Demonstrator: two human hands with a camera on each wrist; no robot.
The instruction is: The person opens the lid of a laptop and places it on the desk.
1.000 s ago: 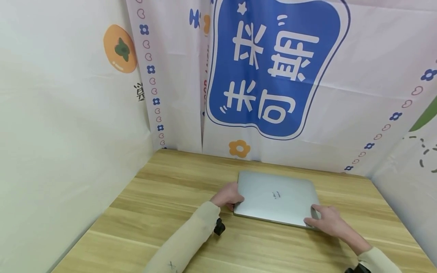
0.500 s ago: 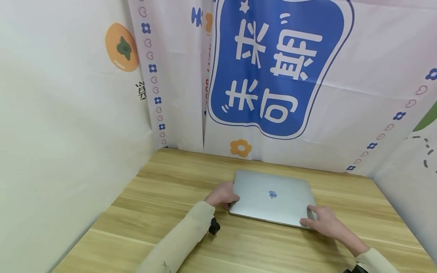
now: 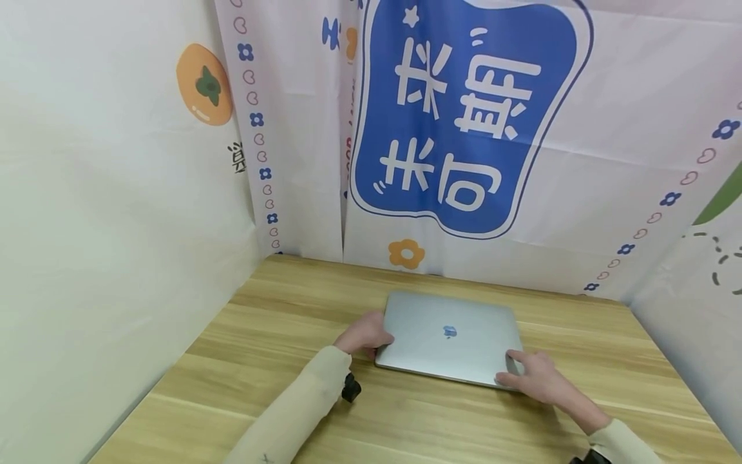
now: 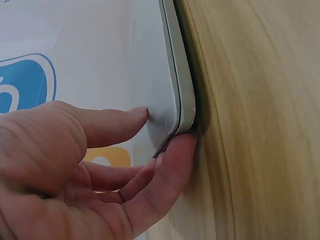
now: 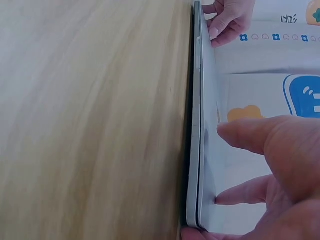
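A closed silver laptop (image 3: 423,345) with an apple logo lies on the wooden table (image 3: 406,419), near its back. My left hand (image 3: 365,332) grips the laptop's left side: in the left wrist view the thumb (image 4: 120,122) lies on the lid and a finger (image 4: 175,160) curls under the corner. At the front right corner my right hand (image 3: 539,377) holds the laptop. The right wrist view has its thumb (image 5: 245,134) and a finger (image 5: 245,192) on the lid, with another fingertip at the underside of the corner.
A printed cloth (image 3: 290,167) with a large blue sign hangs behind the table's back edge. White walls (image 3: 104,225) enclose the left and right sides. Black wrist cameras (image 3: 351,388) sit on both forearms.
The laptop has slid a little to the left along the table, both hands moving with it. Their hold looks the same. The head view shifted slightly.
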